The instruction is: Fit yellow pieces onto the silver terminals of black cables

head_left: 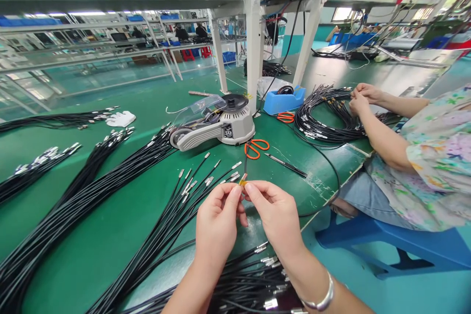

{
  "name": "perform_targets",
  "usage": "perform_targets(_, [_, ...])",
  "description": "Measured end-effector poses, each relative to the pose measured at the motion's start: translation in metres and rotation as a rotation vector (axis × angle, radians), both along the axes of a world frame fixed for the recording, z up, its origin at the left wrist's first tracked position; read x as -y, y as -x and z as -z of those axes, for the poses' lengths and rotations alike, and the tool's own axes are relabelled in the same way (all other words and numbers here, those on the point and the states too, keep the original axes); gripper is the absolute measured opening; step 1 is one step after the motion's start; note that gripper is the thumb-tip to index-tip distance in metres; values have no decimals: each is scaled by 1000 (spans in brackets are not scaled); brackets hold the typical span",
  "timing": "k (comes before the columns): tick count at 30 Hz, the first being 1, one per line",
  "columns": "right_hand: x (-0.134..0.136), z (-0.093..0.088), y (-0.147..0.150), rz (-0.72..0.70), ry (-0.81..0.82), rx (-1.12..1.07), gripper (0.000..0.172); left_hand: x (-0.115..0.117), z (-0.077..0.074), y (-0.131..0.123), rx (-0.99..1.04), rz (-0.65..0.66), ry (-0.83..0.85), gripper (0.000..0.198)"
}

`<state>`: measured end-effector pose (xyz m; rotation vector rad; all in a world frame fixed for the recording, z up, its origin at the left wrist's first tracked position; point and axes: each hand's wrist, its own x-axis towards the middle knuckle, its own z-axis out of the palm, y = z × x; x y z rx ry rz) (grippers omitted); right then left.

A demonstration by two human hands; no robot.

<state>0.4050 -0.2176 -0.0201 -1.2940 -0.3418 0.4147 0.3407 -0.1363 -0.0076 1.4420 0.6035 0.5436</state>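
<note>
At the centre, the fingertips of my left hand (218,218) and my right hand (276,211) meet in a pinch. Between them shows a small piece of yellow tape (243,183) at a black cable's end (244,176), its metal tip pointing away from me. My left fingers seem closed on the cable, and my right thumb and forefinger press on the tape. Loose black cables (162,240) with silver connectors fan out left of my hands. More cables (253,279) lie beneath my wrists, partly hidden by them.
A grey tape dispenser (235,125) stands beyond my hands, near orange-handled scissors (257,148) and a cutter knife (285,165). Cable bundles (91,181) cover the left side. At right, a co-worker's hands (362,98) handle a cable coil (312,117) beside a blue tape holder (283,102).
</note>
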Motion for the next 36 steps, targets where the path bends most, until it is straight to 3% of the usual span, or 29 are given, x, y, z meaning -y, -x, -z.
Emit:
perform_targets(10, [0, -11, 1, -33, -11, -26, 15, -2, -2, 0, 88, 79, 206, 18])
perform_targets(16, [2, -7, -1, -125, -63, -37, 19, -5, -4, 1, 128, 167, 338, 19])
perform_targets(21, [9, 0, -14, -145, -37, 134, 11, -15, -7, 3, 103, 391, 483, 23])
perform_targets(27, [16, 3, -35, -436, -152, 343, 6, -21, -9, 9, 21, 668, 660, 28])
perform_targets(29, [16, 3, -38, -455, -173, 426, 9, -22, -9, 10, -6, 707, 689, 30])
perform_targets(32, [19, 4, -44, -450, -150, 436, 13, -22, -12, 10, -34, 684, 599, 30])
perform_targets(36, [32, -1, -59, -534, 20, 226, 24, -15, -16, 5, -162, 513, 199, 25])
